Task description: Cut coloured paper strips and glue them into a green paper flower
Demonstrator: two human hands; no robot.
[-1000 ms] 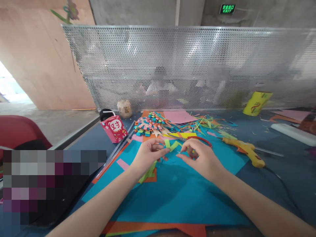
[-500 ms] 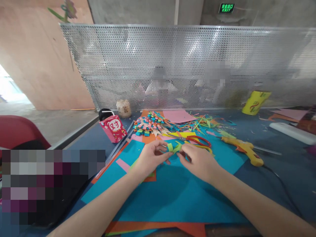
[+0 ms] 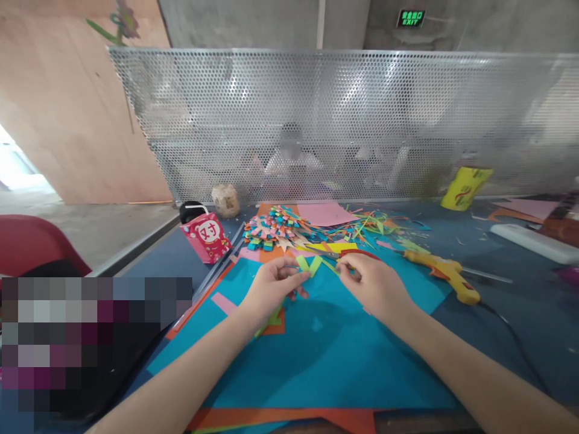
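- Lime-green, V-shaped paper strip (image 3: 314, 266): I see it above the flat blue paper sheet (image 3: 339, 361), its base pinched by the left hand (image 3: 272, 283).
- The right hand (image 3: 375, 286) has its fingertips together, apparently gripping a narrow green paper sliver (image 3: 330, 265).
- I judge the strip feather-light, pliable, easily creased or torn; I'd hold its base lightly, keeping off the loose ends.

Light-green paper strip (image 3: 315, 266): bent into V, ends up, mid-scene. Narrow green strip (image 3: 330, 266): slanted, just right.
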